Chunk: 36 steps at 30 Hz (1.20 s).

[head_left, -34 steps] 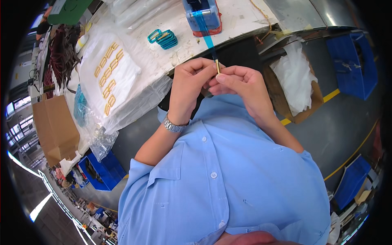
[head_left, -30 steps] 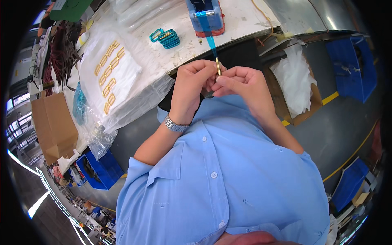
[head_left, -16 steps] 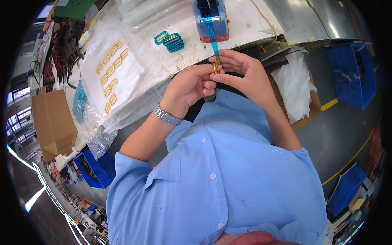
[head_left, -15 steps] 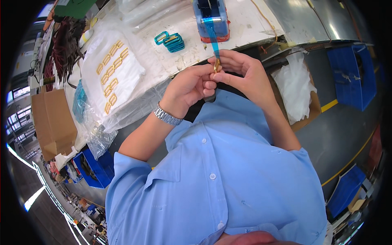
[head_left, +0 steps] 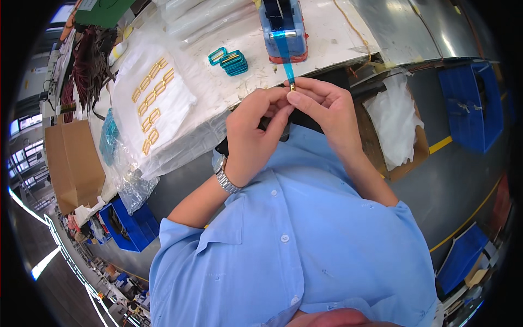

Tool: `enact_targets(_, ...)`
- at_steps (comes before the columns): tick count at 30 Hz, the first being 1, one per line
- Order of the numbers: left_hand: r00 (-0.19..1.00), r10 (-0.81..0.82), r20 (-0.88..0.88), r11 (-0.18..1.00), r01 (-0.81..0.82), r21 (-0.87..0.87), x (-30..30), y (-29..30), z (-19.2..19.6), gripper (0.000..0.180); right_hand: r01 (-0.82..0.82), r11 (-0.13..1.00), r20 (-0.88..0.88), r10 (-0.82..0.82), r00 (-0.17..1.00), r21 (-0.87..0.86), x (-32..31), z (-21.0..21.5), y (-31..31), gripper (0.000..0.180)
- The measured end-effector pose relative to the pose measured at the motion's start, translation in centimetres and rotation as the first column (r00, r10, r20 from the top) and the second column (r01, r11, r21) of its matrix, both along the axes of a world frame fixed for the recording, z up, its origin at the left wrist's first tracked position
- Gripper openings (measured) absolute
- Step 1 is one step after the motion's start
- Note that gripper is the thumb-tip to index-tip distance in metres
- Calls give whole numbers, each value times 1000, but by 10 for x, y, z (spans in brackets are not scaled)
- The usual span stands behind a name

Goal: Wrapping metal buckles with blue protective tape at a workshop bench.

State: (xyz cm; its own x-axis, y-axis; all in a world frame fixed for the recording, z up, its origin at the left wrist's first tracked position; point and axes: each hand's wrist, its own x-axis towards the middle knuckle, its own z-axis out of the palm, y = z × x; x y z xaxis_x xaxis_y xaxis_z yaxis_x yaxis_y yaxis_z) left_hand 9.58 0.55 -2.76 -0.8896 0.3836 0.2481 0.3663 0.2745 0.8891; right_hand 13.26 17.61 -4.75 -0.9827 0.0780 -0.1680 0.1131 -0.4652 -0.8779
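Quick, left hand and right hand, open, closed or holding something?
Left hand: curled beside the right; whether it holds anything cannot be told.
Right hand: closed, pinching a gold piece at the end of the blue tape.

Gold buckle (head_left: 292, 87) now mostly covered, left hand (head_left: 250, 129) turned, its thumb lower, right hand (head_left: 339, 121) with thumb shifted up

gold piece (head_left: 292, 87): mostly hidden, perhaps a buckle | tape dispenser (head_left: 295, 37): cut off by top edge

Glossy gold metal piece (head_left: 292, 87) in my fingers (head_left: 300, 101), smooth translucent blue plastic tape (head_left: 284, 50), my shiny metal watch (head_left: 225, 180), my matt cloth shirt (head_left: 338, 234), crinkled clear plastic bag (head_left: 135, 189)
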Motion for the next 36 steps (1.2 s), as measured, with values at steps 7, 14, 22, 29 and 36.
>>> enact_targets(7,943,-71,-324,992,35,-118,-10,3,-8,7,48,998,35,-50,998,36,5,0,-4,35)
enact_targets(14,939,-118,324,993,120,13,-43,5,21,17,37,998,-15,-38,999,-52,5,-9,-7,34)
enact_targets(22,758,-200,621,976,212,56,-81,2,39,25,0,1000,-12,0,1000,12,0,-11,-4,37)
enact_targets(29,701,-256,666,940,342,1,-101,1,50,28,5,920,-218,87,972,393,-34,-4,17,52)
enact_targets(36,695,-228,682,936,348,-42,-110,3,51,29,-10,932,-247,106,963,362,-42,-5,18,50)
